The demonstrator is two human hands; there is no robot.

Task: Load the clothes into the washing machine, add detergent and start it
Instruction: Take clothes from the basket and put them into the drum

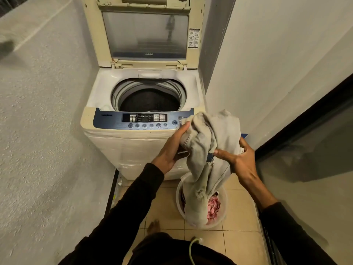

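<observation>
Nearest the camera, two dark sleeves reach forward over a tiled floor, where a bare foot shows; the left hand curls its fingers round the upper bundle of a pale grey garment, while the right hand grips the same cloth lower down, thumb pressed against a small blue label; the garment's tail hangs into a round white laundry bucket that stands on the floor just beside the washing machine, with pink cloth bunched inside it; the machine's lid stands upright, and its drum seems to hold something dark already, though the shadow makes that hard to tell; the blue control panel runs along the front edge, partly behind the lifted garment.
</observation>
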